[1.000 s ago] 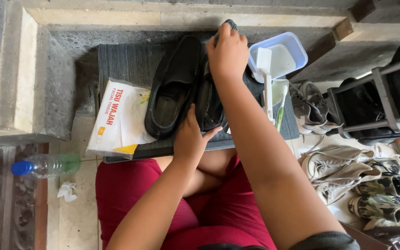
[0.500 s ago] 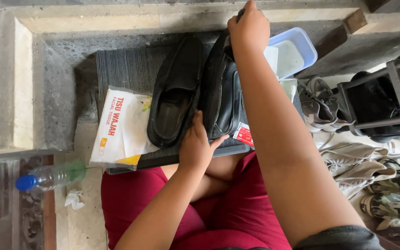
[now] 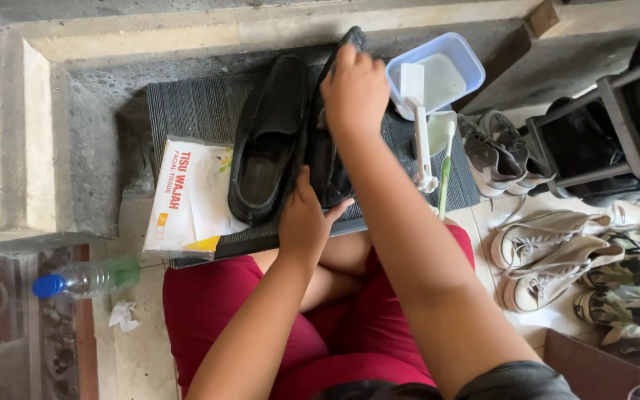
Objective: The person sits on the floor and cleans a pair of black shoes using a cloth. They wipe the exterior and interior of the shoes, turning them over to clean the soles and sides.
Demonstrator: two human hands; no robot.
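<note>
Two black leather shoes lie on a dark ribbed mat (image 3: 187,111). The left shoe (image 3: 268,141) rests flat with its opening up. The right shoe (image 3: 331,167) is tilted on its side. My left hand (image 3: 304,218) grips the heel end of that tilted shoe. My right hand (image 3: 353,89) presses on its toe end; whether it holds a cloth I cannot tell.
A white tissue pack (image 3: 187,196) lies left of the shoes. A blue tub (image 3: 438,70) holds a white brush (image 3: 418,126); a green toothbrush (image 3: 444,174) is beside it. Sneakers (image 3: 550,248) and a shoe rack (image 3: 609,126) stand at right. A plastic bottle (image 3: 83,278) lies at left.
The view has shifted slightly. My right hand has stayed on the shoe's toe, moving a little along it, while my left hand has kept hold of the heel.
</note>
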